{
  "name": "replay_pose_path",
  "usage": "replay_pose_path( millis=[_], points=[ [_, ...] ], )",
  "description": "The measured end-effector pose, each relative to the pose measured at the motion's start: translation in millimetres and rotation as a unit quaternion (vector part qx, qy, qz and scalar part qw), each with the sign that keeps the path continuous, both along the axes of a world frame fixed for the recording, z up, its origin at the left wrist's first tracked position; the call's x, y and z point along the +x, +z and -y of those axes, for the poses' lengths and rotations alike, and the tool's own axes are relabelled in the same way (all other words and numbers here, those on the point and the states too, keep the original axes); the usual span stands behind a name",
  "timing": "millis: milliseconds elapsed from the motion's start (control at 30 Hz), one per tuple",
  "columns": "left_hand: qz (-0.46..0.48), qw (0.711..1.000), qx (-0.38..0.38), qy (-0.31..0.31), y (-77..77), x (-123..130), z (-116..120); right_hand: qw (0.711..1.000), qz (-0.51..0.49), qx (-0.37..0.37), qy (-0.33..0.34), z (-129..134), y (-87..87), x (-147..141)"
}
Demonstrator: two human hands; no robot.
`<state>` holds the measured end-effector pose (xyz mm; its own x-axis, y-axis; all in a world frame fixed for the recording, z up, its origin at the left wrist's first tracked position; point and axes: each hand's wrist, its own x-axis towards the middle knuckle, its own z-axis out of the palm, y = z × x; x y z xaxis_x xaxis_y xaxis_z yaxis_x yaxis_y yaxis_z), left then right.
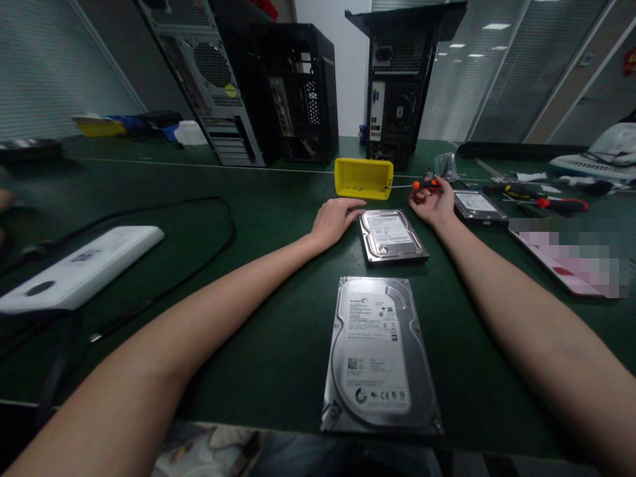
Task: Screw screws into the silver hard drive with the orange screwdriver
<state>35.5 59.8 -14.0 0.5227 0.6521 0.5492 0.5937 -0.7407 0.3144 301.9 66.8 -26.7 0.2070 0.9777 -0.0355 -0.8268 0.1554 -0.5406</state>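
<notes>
My right hand (433, 204) is closed around the orange and black handle of a screwdriver (423, 185). Its thin shaft points left, with the tip at the right side of a yellow plastic box (362, 177), which is tipped so that its inside faces me. A few tiny bits, too small to name, lie in the box. My left hand (334, 222) rests on the table, fingers stretched out just below the box's front edge and beside the far left corner of a hard drive (390, 228). Nearer to me lies a larger-looking hard drive (375, 351), label up.
Computer cases (303, 93) and another tower (397, 93) stand at the back. Right of my right hand lie a third drive (477, 204), red-black pliers or a similar tool (564, 205) and a pink flat item (571, 265). A white device (94, 262) and black cable lie left.
</notes>
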Motion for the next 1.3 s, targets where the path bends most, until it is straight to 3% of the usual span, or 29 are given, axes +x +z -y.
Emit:
replay_pose_path(
  millis=[233,533,800,967,1100,1300],
  points=[
    [-0.027,0.999,-0.008,0.032,0.8,0,5,1.0,0.005,-0.006,-0.002,1,-0.6,-1],
    [0.008,0.999,-0.013,0.033,-2.7,-1,2,1.0,0.009,-0.01,-0.005,0,-2.3,-1],
    [0.06,0.993,-0.099,0.034,-1.6,-1,-7,1.0,0.019,0.002,0.003,-7,-5.5,3],
    [0.095,0.983,-0.154,0.022,-3.2,-6,-13,0.997,0.067,0.033,0.034,-13,12.2,-11],
    [0.101,0.981,-0.165,0.018,-5.7,-8,-16,0.979,0.181,0.062,0.073,-23,34.2,-38],
    [0.109,0.976,-0.186,0.015,-7.8,-12,-17,0.919,0.344,0.149,-0.121,-30,66.4,-86]
  ],
)
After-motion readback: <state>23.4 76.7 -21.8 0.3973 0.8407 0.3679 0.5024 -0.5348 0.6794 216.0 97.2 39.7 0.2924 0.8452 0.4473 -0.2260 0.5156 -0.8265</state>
